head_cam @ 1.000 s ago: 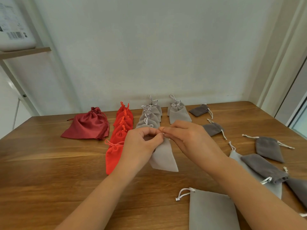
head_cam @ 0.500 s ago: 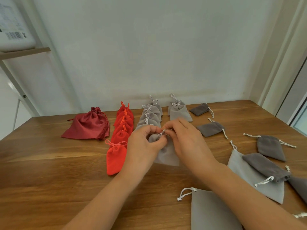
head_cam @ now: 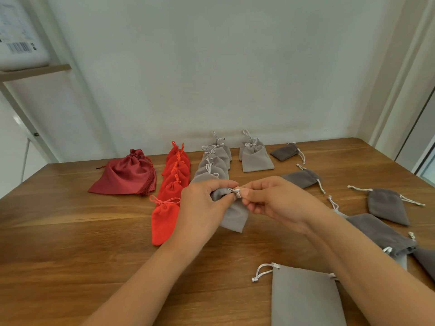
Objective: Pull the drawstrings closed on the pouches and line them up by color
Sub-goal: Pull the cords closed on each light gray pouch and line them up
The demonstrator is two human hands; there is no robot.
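The grey pouch is sitting at frame centre, over the counter, below the grey row. I'm judging it light, soft and floppy, so my left hand is gripping its gathered neck while my right hand is pinching the thin cord.

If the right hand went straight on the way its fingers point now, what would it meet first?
Probably, almost at once, the gathered neck of the light grey pouch and the left hand pinching it; the right hand points left at them, holding the drawstring.
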